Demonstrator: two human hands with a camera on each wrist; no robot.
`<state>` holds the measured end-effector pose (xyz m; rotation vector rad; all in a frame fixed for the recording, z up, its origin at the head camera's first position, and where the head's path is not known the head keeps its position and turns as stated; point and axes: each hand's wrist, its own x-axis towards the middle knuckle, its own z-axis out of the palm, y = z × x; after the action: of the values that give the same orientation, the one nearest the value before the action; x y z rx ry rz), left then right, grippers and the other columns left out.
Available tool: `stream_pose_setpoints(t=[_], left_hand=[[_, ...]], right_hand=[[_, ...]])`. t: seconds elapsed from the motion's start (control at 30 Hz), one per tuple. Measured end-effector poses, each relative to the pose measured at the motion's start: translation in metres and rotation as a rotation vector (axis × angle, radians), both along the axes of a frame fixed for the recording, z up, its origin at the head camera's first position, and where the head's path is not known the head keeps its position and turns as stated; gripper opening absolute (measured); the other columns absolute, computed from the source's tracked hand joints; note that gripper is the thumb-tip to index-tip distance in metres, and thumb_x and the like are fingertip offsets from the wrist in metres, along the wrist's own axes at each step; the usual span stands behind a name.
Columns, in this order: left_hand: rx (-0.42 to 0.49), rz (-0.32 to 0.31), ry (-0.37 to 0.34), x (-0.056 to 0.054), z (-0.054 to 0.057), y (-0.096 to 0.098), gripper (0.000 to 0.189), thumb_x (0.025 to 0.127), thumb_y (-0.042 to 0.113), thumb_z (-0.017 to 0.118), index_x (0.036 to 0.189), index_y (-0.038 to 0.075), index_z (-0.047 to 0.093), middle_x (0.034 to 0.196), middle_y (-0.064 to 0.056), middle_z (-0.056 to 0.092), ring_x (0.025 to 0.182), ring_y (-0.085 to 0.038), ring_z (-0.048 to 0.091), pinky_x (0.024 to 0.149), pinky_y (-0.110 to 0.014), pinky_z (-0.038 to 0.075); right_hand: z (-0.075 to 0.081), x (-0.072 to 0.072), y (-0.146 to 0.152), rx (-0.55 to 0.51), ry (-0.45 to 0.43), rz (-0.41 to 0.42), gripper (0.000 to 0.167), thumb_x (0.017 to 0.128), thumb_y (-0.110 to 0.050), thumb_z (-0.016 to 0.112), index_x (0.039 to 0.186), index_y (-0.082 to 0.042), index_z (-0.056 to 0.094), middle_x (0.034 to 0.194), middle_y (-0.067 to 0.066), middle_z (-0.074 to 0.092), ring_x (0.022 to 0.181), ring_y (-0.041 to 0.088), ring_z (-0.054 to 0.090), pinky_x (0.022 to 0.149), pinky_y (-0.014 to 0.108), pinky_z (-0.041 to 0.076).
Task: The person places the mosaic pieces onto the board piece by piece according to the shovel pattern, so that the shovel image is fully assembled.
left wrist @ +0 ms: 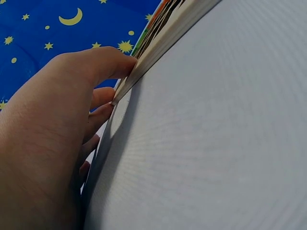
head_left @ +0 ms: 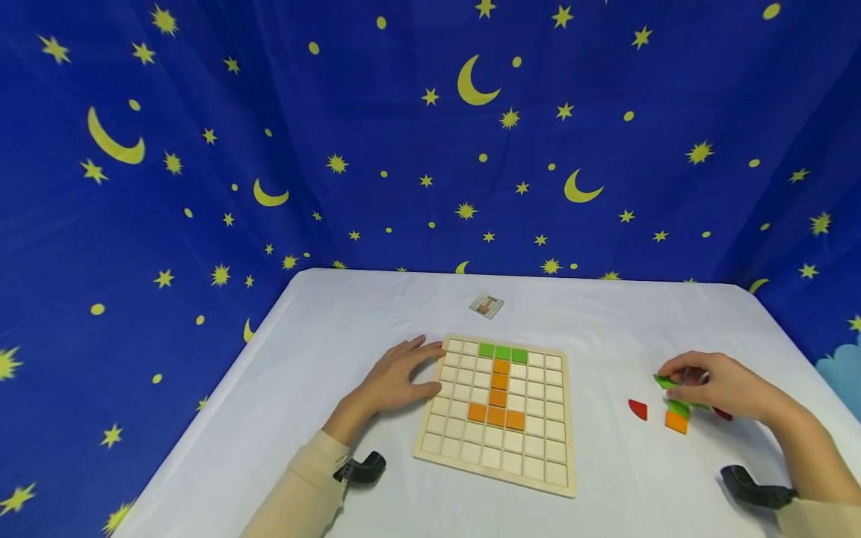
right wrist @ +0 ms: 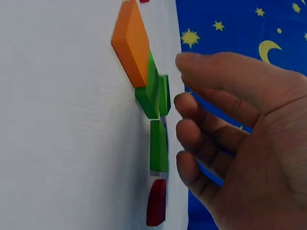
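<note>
A wooden grid board (head_left: 494, 478) lies on the white table, with green tiles (head_left: 502, 353) in a row at its top and orange tiles (head_left: 498, 397) forming a stem and short base. My left hand (head_left: 393, 379) touches the board's left edge, fingers and thumb spread along it; the left wrist view shows the thumb on the board's side (left wrist: 139, 72). Over a loose group at the right hovers my right hand (head_left: 723, 387), its fingers loosely bent with nothing held. Just below its fingertips are a green tile (right wrist: 164, 95), another green tile (right wrist: 156, 146) and an orange tile (right wrist: 130, 43).
A small pattern card (head_left: 486, 305) lies beyond the board. Left of the loose group is a red quarter-round tile (head_left: 638, 409); another red tile (right wrist: 156, 203) lies partly under the right hand. A blue star-and-moon curtain (head_left: 430, 149) surrounds the table.
</note>
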<state>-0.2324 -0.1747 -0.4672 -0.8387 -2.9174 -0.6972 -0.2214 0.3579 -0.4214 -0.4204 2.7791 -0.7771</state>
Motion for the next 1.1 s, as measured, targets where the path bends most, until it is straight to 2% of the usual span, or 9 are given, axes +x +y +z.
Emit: stream_pose_setpoints(t=[0.1, 0.23, 0.37, 0.53, 0.7, 0.83, 0.93, 1.0, 1.1], left_hand=[[-0.001, -0.006, -0.005, 0.000, 0.000, 0.001, 0.061, 0.087, 0.052, 0.061, 0.141, 0.026, 0.050, 0.149, 0.011, 0.038, 0.142, -0.021, 0.022, 0.113, -0.046, 0.016], [-0.004, -0.003, -0.010, -0.002, 0.000, 0.002, 0.061, 0.087, 0.052, 0.061, 0.142, 0.026, 0.049, 0.150, 0.011, 0.038, 0.142, -0.019, 0.021, 0.113, -0.045, 0.016], [-0.007, -0.009, -0.004, -0.003, -0.001, 0.002, 0.061, 0.088, 0.052, 0.060, 0.141, 0.026, 0.050, 0.149, 0.011, 0.038, 0.142, -0.018, 0.021, 0.114, -0.043, 0.015], [-0.014, 0.012, -0.019, -0.002, -0.001, 0.002, 0.061, 0.087, 0.053, 0.060, 0.142, 0.028, 0.049, 0.150, 0.014, 0.036, 0.142, -0.017, 0.020, 0.113, -0.044, 0.016], [-0.008, 0.003, -0.017, 0.000, -0.001, 0.002, 0.061, 0.088, 0.054, 0.060, 0.142, 0.028, 0.049, 0.150, 0.013, 0.037, 0.142, -0.020, 0.021, 0.113, -0.047, 0.017], [-0.001, -0.014, -0.007, 0.000, -0.002, 0.000, 0.061, 0.088, 0.053, 0.060, 0.141, 0.026, 0.050, 0.149, 0.009, 0.038, 0.142, -0.022, 0.022, 0.112, -0.050, 0.018], [-0.010, -0.002, -0.021, 0.000, -0.002, 0.000, 0.061, 0.088, 0.054, 0.060, 0.142, 0.028, 0.049, 0.150, 0.011, 0.037, 0.143, -0.020, 0.020, 0.112, -0.049, 0.017], [-0.015, 0.006, -0.027, 0.001, -0.001, 0.000, 0.061, 0.088, 0.055, 0.059, 0.142, 0.029, 0.048, 0.151, 0.013, 0.035, 0.143, -0.018, 0.019, 0.113, -0.047, 0.016], [-0.018, 0.005, -0.028, 0.000, -0.002, 0.000, 0.061, 0.088, 0.055, 0.059, 0.143, 0.030, 0.047, 0.151, 0.014, 0.034, 0.143, -0.017, 0.018, 0.113, -0.045, 0.015]], right_hand=[[-0.004, 0.006, 0.000, -0.049, -0.011, 0.037, 0.035, 0.081, -0.032, 0.077, 0.109, -0.013, 0.068, 0.089, 0.000, 0.059, 0.075, 0.013, 0.049, 0.059, 0.025, 0.043], [-0.006, 0.011, 0.002, -0.099, -0.026, 0.126, 0.026, 0.083, -0.031, 0.075, 0.106, -0.021, 0.069, 0.097, -0.002, 0.063, 0.079, 0.012, 0.051, 0.062, 0.024, 0.044], [-0.006, 0.016, 0.005, -0.116, -0.070, 0.190, 0.027, 0.084, -0.029, 0.074, 0.110, -0.024, 0.068, 0.108, -0.002, 0.063, 0.086, 0.012, 0.050, 0.068, 0.024, 0.044], [-0.005, 0.020, 0.006, -0.087, -0.154, 0.216, 0.035, 0.080, -0.025, 0.076, 0.114, -0.028, 0.065, 0.113, -0.001, 0.058, 0.092, 0.010, 0.048, 0.073, 0.025, 0.043], [-0.008, 0.025, 0.005, -0.041, -0.160, 0.220, 0.038, 0.079, -0.026, 0.077, 0.113, -0.032, 0.064, 0.118, 0.001, 0.054, 0.096, 0.008, 0.047, 0.078, 0.025, 0.045], [-0.012, 0.025, 0.002, -0.048, -0.162, 0.195, 0.033, 0.079, -0.027, 0.077, 0.110, -0.028, 0.065, 0.108, 0.000, 0.056, 0.089, 0.011, 0.047, 0.073, 0.026, 0.044], [-0.013, 0.024, 0.000, -0.079, -0.180, 0.181, 0.029, 0.080, -0.025, 0.077, 0.107, -0.023, 0.066, 0.101, 0.000, 0.058, 0.085, 0.013, 0.048, 0.069, 0.025, 0.043], [-0.013, 0.023, -0.001, -0.098, -0.177, 0.198, 0.029, 0.081, -0.023, 0.076, 0.108, -0.020, 0.066, 0.099, 0.000, 0.058, 0.084, 0.014, 0.048, 0.068, 0.024, 0.043], [-0.011, 0.024, -0.001, -0.073, -0.165, 0.203, 0.031, 0.080, -0.025, 0.077, 0.108, -0.023, 0.065, 0.102, -0.002, 0.059, 0.086, 0.012, 0.049, 0.071, 0.025, 0.044]])
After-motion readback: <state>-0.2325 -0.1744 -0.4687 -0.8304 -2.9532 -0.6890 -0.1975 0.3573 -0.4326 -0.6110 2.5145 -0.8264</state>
